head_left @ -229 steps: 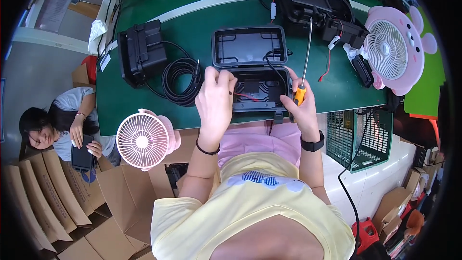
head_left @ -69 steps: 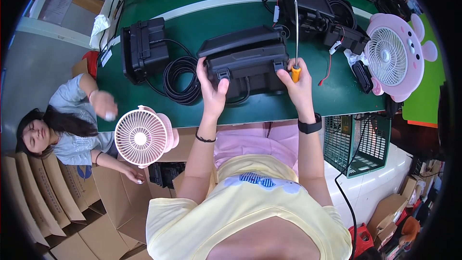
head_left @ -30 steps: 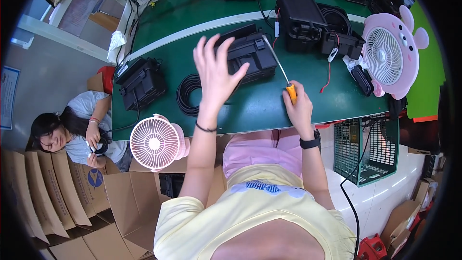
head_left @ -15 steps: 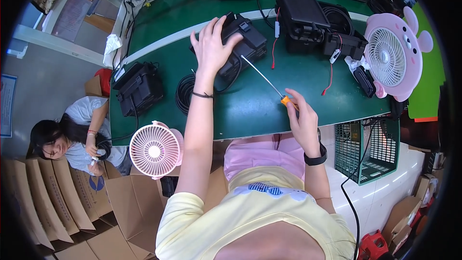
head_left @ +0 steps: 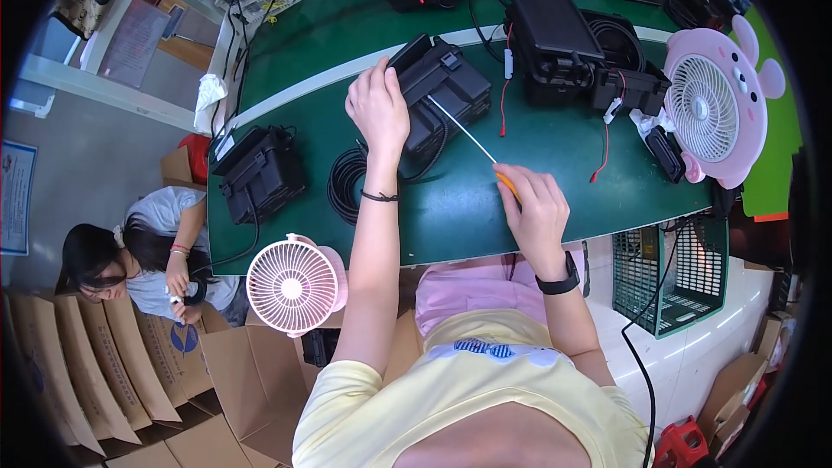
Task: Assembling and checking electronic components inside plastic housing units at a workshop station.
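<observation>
On the green table in front of me sits a black plastic box (head_left: 459, 87) with latches and a cable. My left hand (head_left: 379, 113) grips its left end, fingers close together; the fingertips' exact hold is partly hidden. In my right hand (head_left: 537, 212) is a screwdriver (head_left: 465, 132) with an orange handle and a long metal shaft. Its shaft slants up and left, and the tip meets the near side of the box. A coil of black cable (head_left: 345, 184) lies beside my left wrist.
Another black box (head_left: 260, 175) stands at the left, above a pink fan (head_left: 292, 286). To the right are a box with a dark panel (head_left: 555, 22) and a pink animal-shaped fan (head_left: 715, 108). A green crate (head_left: 667, 282) is below. A person (head_left: 165, 251) sits among cartons.
My left hand has gone from spread over the box's top to closed around its left end. The screwdriver tip stays at the box; my right hand now wraps further over the handle.
</observation>
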